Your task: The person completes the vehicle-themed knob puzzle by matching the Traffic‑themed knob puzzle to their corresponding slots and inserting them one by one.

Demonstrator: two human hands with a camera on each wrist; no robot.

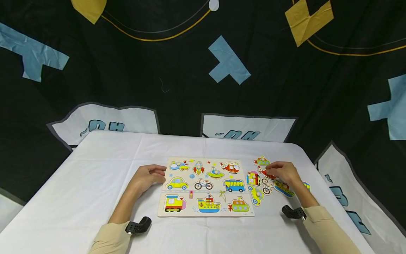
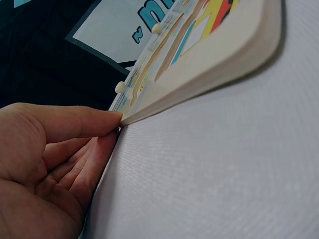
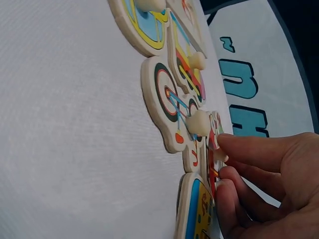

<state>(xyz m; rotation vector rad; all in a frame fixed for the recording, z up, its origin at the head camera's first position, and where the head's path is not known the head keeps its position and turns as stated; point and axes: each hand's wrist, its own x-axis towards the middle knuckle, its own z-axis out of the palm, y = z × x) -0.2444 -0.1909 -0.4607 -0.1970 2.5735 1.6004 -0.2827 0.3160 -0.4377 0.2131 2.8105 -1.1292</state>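
Helicopter piece (image 1: 262,171), the red one, sits on the white-clothed surface (image 1: 184,240) just right of the puzzle board (image 1: 161,211), packed in with the other loose bits. Right hand (image 1: 284,171) is on it, fingers bent and pinching around its little round knob (image 3: 220,156), as far as the right wrist view shows. Left hand (image 1: 146,179) just rests loosely bent fingers against the board's left edge, not wrapped round it.

Handling-wise, I'd guess it's a thin slab of painted wood: light, stiff, no flex, and pretty hard to break (the printed face might be a tad slick, so I wouldn't count on friction there). Knob's the spot to grab, thumb on one side and fingertips on the other. Edges look too low to get under easily, plus the bicycle piece (image 3: 174,107) and submarine piece (image 1: 262,161) are crowding it. Straight up would be the safest pull imo; dragging sideways could nudge the neighbours. Weak point, if any, is probably where the knob attaches.
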